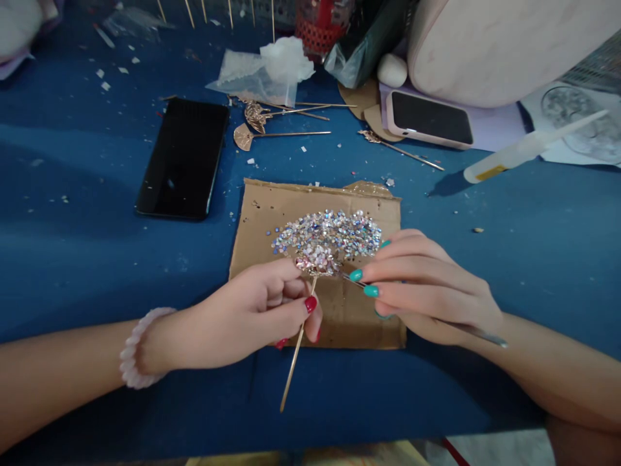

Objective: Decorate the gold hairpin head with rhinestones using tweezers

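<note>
My left hand (272, 304) is closed on a gold hairpin (292, 372), pinching its long stick just below the ornament. Pinkish rhinestones cover the ornament's head (317, 260). My right hand (427, 285) grips a pair of metal tweezers (478, 334); their tips point left, close beside the ornament's right edge, and whether they hold a stone is too small to tell. Behind the ornament, a pile of shiny rhinestones (334, 230) in silver, blue and pink lies on a piece of cardboard (363, 323) under both hands.
On the blue table, a black tablet or phone (184, 158) lies left of the cardboard. Gold hairpins (291, 134) and a plastic bag (252, 71) are at the back. A white phone (429, 120) and a glue bottle (514, 155) are at right. White scraps are scattered about.
</note>
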`<control>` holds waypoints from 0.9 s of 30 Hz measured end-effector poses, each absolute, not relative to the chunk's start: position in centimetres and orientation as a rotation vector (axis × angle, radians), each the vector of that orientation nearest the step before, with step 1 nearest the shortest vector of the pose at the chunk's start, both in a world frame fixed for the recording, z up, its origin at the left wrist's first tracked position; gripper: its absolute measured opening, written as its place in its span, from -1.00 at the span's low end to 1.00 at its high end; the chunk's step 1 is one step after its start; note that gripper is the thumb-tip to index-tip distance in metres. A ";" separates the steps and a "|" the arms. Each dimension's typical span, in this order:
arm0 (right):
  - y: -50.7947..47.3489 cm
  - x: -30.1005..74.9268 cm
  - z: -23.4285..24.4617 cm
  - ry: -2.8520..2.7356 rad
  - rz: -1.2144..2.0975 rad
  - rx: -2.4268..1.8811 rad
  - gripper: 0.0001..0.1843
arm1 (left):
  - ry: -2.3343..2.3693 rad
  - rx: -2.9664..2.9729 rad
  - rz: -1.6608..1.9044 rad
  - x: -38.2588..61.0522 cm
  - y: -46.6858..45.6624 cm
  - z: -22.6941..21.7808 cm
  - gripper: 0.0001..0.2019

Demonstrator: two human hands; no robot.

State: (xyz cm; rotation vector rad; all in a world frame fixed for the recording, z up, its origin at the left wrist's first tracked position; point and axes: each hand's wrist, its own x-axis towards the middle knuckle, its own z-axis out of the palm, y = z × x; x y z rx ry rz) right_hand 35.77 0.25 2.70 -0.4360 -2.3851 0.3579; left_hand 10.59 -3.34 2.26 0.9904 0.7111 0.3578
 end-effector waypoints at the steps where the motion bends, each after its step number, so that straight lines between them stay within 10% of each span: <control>1: 0.3 35.7 2.7 -2.385 0.359 -0.439 -0.92 | 0.712 0.995 0.355 10.6 -3.3 2.3 -0.74; 27: 1.3 35.4 0.4 -2.076 0.483 -0.599 -0.92 | 0.816 0.942 0.630 10.4 -3.3 1.9 -0.87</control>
